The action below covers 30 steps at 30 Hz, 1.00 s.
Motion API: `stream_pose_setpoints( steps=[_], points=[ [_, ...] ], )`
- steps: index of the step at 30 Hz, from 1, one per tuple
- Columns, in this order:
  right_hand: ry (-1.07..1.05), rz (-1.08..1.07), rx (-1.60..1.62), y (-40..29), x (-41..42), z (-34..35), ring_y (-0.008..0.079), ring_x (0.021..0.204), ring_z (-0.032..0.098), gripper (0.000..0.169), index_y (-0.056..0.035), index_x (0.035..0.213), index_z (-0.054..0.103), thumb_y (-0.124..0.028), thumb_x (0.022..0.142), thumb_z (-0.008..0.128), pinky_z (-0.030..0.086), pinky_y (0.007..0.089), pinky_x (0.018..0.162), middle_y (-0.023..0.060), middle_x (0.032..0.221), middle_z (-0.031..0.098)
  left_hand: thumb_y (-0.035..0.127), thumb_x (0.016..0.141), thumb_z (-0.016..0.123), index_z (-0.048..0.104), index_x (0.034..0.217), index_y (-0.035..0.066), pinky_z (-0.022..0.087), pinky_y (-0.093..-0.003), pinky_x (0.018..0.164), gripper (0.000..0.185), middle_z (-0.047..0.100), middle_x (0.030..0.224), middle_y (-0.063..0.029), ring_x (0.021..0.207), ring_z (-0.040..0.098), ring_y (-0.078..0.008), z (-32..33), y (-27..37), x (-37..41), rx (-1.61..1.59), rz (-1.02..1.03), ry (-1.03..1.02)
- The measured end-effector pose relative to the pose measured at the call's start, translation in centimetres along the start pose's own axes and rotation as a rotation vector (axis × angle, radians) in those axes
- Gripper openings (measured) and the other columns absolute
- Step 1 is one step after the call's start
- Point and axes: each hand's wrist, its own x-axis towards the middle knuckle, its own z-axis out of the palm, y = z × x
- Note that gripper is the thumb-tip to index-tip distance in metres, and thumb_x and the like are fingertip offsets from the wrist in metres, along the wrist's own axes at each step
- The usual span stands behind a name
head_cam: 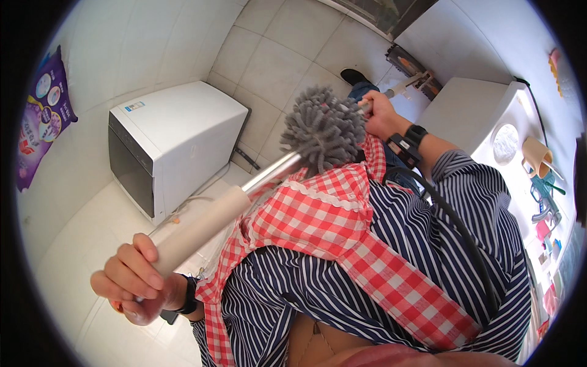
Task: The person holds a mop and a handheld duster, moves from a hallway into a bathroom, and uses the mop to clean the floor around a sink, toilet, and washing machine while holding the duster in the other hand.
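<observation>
My left hand [130, 277] is wrapped around the beige grip [202, 229] of a silver metal pole [273, 172]. The pole slants up to a fluffy grey chenille duster head [323, 130] in front of my chest. Just beyond the duster, my right hand [385, 114] closes on a thin grey pole [390, 93], which runs to a pale connector [410, 82] near the floor. The duster hides the middle, so I cannot tell whether both hands hold one pole. A red-and-white checked apron [312, 211] lies behind the silver tube.
A white box-shaped appliance [183, 119] with a dark front stands on the left. Above it is a purple printed bag [43, 119]. A dark, long fixture [410, 66] lies by the right wall, near another white appliance [458, 98]. A beige cup [534, 153] is farther right. A black cable [463, 229] trails along my right arm.
</observation>
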Motion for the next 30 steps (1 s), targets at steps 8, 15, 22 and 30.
stream_pose_setpoints(
  steps=[8, 15, 22, 30],
  points=[
    [-0.156, 0.153, 0.124, 2.1, -1.3, 9.8, 0.0116, 0.046, 0.025, 0.011, -0.0070, 0.062, 0.042, -0.004, 0.072, 0.047, 0.024, 0.0227, 0.041, 0.0069, 0.060, 0.045, 0.008, 0.067, 0.063, 0.041, 0.055, 0.017, 0.037, -0.0233, 0.063, 0.026, 0.047, 0.047, 0.0055, 0.045, 0.046, -0.0062, -1.2, 5.7, 1.7, -0.246, 0.207, -0.083],
    [-0.405, 0.009, -0.217, -1.2, 4.4, 17.4, 0.0119, 0.045, 0.026, 0.019, -0.0098, 0.057, 0.048, -0.010, 0.076, 0.052, 0.023, 0.0236, 0.046, -0.0015, 0.050, 0.035, 0.027, 0.075, 0.055, 0.040, 0.060, 0.018, 0.030, -0.0278, 0.064, 0.023, 0.041, 0.056, 0.0074, 0.056, 0.041, -0.0073, 2.6, 3.7, 1.0, 0.359, 0.373, -0.038],
    [-0.376, -0.001, -0.099, 0.6, 1.4, 13.8, 0.0090, 0.042, 0.034, 0.014, -0.0090, 0.062, 0.049, -0.009, 0.075, 0.054, 0.023, 0.0221, 0.039, 0.0023, 0.056, 0.052, 0.020, 0.073, 0.060, 0.040, 0.057, 0.018, 0.028, -0.0252, 0.067, 0.026, 0.042, 0.051, 0.0085, 0.051, 0.042, -0.0049, 0.1, 4.8, -0.3, 0.132, 0.351, 0.151],
    [-0.268, -0.009, -0.117, 0.7, -1.0, 3.5, 0.0116, 0.042, 0.026, 0.014, -0.0064, 0.061, 0.046, -0.009, 0.073, 0.052, 0.022, 0.0231, 0.041, 0.0027, 0.052, 0.042, 0.012, 0.079, 0.062, 0.044, 0.067, 0.012, 0.041, -0.0298, 0.066, 0.021, 0.052, 0.050, 0.0032, 0.051, 0.054, -0.0099, -0.6, 3.0, -1.2, -0.005, 0.127, 0.013]
  ],
)
